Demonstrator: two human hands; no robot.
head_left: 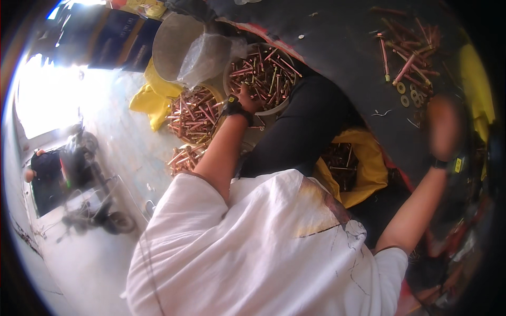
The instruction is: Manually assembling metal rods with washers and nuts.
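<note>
Copper bolts (262, 73): filled a round white tub (230, 67) at upper centre, with more heaped on yellow cloth (150, 100) to its left.
Left hand (247, 98): reached into the tub's near edge — fingers buried among the bolts; whether they gripped any could not be told.
Handling: likely stiff, heavy in bulk and smooth-shanked — best pinched mid-shank.
Black mat (337, 37): carried loose bolts and washers (411, 95) at right.
Right hand (444, 128): blurred above the mat; finger spread unclear.
</note>
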